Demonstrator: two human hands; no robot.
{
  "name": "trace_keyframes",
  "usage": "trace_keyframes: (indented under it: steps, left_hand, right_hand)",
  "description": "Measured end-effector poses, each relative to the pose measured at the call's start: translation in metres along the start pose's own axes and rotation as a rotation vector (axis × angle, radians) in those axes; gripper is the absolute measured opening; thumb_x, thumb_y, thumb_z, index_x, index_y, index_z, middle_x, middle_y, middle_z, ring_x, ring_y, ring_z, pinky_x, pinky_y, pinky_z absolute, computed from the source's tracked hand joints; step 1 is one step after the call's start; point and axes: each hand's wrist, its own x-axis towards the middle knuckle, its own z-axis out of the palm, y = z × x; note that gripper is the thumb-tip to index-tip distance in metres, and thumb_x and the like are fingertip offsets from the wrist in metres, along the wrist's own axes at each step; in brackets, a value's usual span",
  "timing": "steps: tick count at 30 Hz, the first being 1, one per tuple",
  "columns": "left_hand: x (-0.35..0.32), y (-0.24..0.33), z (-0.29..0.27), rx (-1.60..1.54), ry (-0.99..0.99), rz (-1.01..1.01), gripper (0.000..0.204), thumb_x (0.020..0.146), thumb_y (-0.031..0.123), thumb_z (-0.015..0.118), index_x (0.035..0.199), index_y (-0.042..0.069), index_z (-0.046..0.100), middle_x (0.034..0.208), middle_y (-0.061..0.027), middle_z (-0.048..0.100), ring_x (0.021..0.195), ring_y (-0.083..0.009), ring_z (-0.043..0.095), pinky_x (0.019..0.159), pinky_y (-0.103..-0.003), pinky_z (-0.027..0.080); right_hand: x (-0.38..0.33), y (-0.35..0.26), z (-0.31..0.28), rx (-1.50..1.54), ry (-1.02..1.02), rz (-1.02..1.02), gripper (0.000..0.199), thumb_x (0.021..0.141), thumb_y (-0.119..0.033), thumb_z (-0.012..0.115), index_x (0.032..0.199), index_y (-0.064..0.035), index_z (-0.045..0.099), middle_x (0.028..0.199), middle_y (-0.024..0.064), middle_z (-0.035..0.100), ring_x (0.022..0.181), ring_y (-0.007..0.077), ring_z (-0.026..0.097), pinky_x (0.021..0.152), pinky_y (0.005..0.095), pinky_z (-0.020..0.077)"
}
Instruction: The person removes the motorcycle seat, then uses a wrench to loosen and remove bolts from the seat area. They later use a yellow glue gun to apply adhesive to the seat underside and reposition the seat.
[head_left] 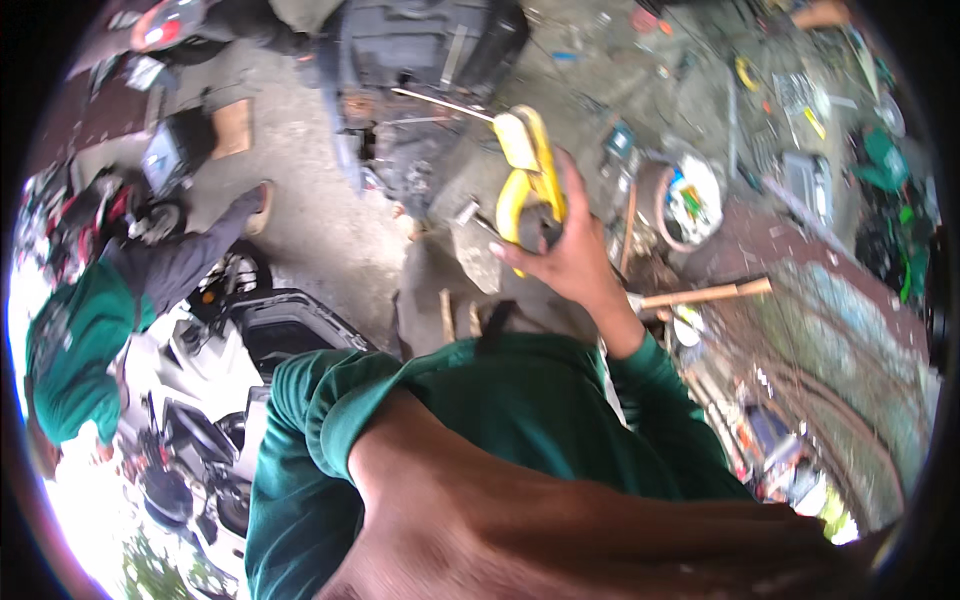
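My right hand (pixel 580 255) is raised in front of me, closed round the yellow handle of a tool (pixel 518 140). The handle has a looped grip, and a long thin metal bar sticks out from it toward the upper left. Close to the camera, my left forearm crosses the lower part of the view toward the right. My left hand (pixel 690 530) is large and blurred there, its fingers not clearly shown. Beyond the tool's bar lies a large dark moulded plastic part (pixel 415 50) on the concrete ground.
A round tub (pixel 690 200) with small items stands to the right, near a wooden-handled tool (pixel 705 293) and scattered tools. White motorcycle bodywork (pixel 195 370) is at left, beside a person in a green top (pixel 85 310). Another person (pixel 230 25) is at the upper left.
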Motion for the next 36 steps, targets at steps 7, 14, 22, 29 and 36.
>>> trace_keyframes:
  steps: [7, 14, 22, 29, 36]
  left_hand:
    - [-0.021, 0.010, -0.078, 0.409, 0.567, 0.157, 0.095, 0.100, 0.073, 0.040, 0.153, -0.006, 0.029, 0.122, -0.0311, 0.065, 0.111, -0.0341, 0.065, 0.104, -0.045, 0.045]
    - [-0.129, -0.108, -0.185, 0.966, 0.951, -0.354, 0.018, 0.100, 0.016, 0.070, 0.109, 0.000, 0.070, 0.090, 0.0002, 0.071, 0.080, -0.0057, 0.060, 0.071, -0.023, 0.047]
    - [-0.159, -0.183, -0.207, 0.475, 0.832, -0.429, 0.043, 0.108, 0.038, 0.055, 0.120, -0.002, 0.063, 0.096, -0.0065, 0.070, 0.086, -0.0114, 0.063, 0.077, -0.028, 0.051]
    - [-0.175, -0.181, -0.119, 0.101, 0.151, -0.451, 0.067, 0.108, 0.043, 0.047, 0.153, -0.006, 0.039, 0.135, -0.0197, 0.064, 0.129, -0.0268, 0.059, 0.109, -0.040, 0.045]
    - [-0.154, -0.179, -0.098, 0.157, 0.181, -0.507, 0.063, 0.108, 0.043, 0.046, 0.145, -0.008, 0.049, 0.134, -0.0191, 0.064, 0.128, -0.0261, 0.060, 0.110, -0.039, 0.044]
  right_hand:
    - [0.011, -0.001, -0.002, 0.260, -0.156, 0.212, 0.119, 0.069, -0.031, 0.095, 0.159, -0.0071, 0.021, 0.121, 0.0165, 0.068, 0.086, 0.0226, 0.072, 0.072, 0.0322, 0.0602]
    - [-0.008, 0.006, 0.020, 0.056, -0.024, 0.066, 0.121, 0.068, -0.035, 0.096, 0.159, -0.0032, 0.023, 0.128, 0.0153, 0.064, 0.093, 0.0190, 0.068, 0.075, 0.0330, 0.0581]
    - [-0.067, -0.027, 0.081, -0.002, -0.037, 0.353, 0.134, 0.064, -0.038, 0.098, 0.160, 0.0060, 0.017, 0.121, 0.0181, 0.065, 0.083, 0.0185, 0.065, 0.070, 0.0302, 0.0568]
    - [-0.102, -0.034, 0.079, -0.007, -0.009, 0.319, 0.127, 0.066, -0.040, 0.096, 0.155, 0.0110, 0.022, 0.128, 0.0328, 0.062, 0.108, 0.0439, 0.070, 0.090, 0.0461, 0.0586]
    - [-0.090, -0.021, 0.048, 0.023, 0.001, 0.271, 0.123, 0.067, -0.037, 0.095, 0.157, 0.0077, 0.025, 0.131, 0.0326, 0.061, 0.110, 0.0437, 0.070, 0.092, 0.0446, 0.0590]
